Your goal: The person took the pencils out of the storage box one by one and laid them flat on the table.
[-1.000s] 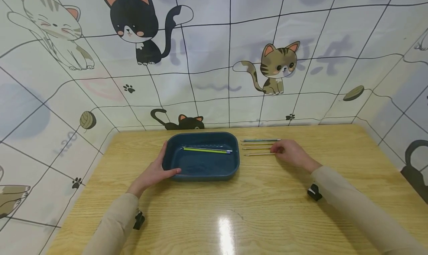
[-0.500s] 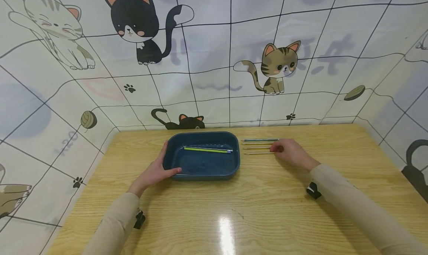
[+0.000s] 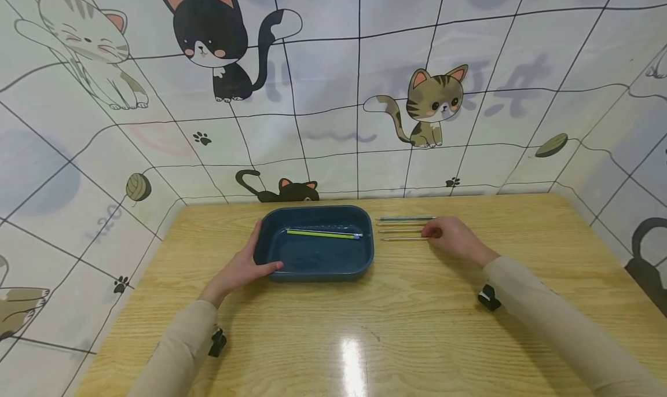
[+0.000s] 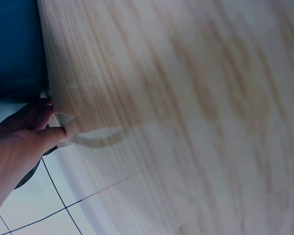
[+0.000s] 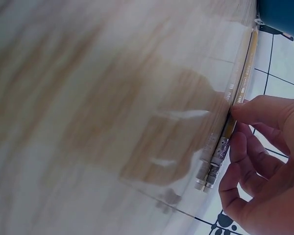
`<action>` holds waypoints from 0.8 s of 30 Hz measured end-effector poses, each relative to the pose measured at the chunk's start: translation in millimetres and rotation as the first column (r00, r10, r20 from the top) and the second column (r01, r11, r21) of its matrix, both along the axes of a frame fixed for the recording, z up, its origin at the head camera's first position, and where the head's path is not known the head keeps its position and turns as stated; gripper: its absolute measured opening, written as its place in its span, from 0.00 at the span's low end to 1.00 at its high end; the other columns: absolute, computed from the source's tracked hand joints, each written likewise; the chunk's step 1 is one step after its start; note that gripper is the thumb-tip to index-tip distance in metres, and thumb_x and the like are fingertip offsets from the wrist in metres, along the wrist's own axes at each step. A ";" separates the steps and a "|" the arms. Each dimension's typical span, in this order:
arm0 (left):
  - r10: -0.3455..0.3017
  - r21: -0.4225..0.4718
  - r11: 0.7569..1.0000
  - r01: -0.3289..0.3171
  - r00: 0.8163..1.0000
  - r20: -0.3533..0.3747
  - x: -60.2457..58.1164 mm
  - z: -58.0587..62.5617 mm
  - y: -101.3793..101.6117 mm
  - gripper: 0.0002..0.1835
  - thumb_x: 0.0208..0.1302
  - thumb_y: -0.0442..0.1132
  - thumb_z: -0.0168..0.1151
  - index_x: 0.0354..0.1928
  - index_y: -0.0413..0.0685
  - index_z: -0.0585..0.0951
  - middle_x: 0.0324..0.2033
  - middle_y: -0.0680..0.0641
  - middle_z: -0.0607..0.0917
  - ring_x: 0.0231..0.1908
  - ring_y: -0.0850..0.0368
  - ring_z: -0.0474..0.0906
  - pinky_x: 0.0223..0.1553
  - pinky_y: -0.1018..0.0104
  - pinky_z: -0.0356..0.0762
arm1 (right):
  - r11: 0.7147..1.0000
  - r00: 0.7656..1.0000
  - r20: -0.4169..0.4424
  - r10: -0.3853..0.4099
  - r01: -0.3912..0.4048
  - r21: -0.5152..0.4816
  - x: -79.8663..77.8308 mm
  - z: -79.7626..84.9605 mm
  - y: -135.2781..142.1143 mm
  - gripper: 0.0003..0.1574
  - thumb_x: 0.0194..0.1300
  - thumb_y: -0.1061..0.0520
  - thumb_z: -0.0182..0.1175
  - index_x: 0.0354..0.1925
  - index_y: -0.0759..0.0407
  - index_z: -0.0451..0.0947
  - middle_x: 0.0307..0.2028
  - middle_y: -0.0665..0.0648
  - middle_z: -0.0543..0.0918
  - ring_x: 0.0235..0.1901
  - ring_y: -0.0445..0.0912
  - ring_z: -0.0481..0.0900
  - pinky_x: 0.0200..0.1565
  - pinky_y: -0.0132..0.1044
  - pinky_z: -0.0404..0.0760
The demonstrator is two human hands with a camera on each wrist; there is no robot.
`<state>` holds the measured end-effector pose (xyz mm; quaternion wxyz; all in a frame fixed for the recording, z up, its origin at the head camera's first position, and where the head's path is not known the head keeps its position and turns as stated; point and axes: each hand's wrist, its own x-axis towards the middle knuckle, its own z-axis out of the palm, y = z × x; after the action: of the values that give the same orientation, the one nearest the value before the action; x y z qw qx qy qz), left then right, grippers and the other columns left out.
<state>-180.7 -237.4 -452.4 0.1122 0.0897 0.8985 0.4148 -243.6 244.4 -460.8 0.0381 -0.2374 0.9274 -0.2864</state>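
A dark blue rectangular dish stands near the back of the table. Inside it lie a lime-green pencil and a thin darker one beside it. My left hand holds the dish's left end, thumb over the near rim, fingers along the outer wall. To the right of the dish, several pencils lie side by side, points toward it; the farthest is a teal pencil. My right hand pinches the nearest, a yellowish pencil. In the right wrist view, a yellow pencil lies under the fingertips.
The wooden table has a glossy surface that reflects light. Behind it and at both sides hangs a white gridded sheet with printed cats. Both wrists carry small black cameras.
The nearest pencil has shifted slightly away from me, closer to the other pencils, with my right hand on it. My left hand and the dish stay in place.
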 end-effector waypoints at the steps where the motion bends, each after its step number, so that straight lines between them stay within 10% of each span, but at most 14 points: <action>1: 0.000 0.001 1.000 0.000 1.000 -0.001 0.0 -0.3 -0.1 0.62 0.57 0.52 0.70 0.76 0.55 0.32 0.74 0.37 0.39 0.70 0.32 0.42 0.65 0.36 0.47 | 1.000 1.000 -0.001 -0.001 0.001 -0.002 -0.1 0.0 0.0 0.07 0.56 0.71 0.62 0.34 0.64 0.82 0.32 0.57 0.84 0.33 0.48 0.79 0.38 0.45 0.78; 24: 0.000 0.010 1.000 0.000 1.000 -0.010 1.2 0.5 1.0 0.62 0.56 0.52 0.71 0.76 0.54 0.32 0.74 0.38 0.39 0.70 0.33 0.42 0.65 0.37 0.47 | 0.984 0.987 -0.106 0.117 -0.130 -0.120 24.8 33.0 -50.0 0.09 0.59 0.70 0.63 0.38 0.62 0.84 0.34 0.52 0.83 0.34 0.46 0.76 0.35 0.41 0.76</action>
<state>-179.6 -236.3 -452.0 0.1070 0.0923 0.8971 0.4186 -218.7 194.4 -427.8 -0.0050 -0.3102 0.8916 -0.3298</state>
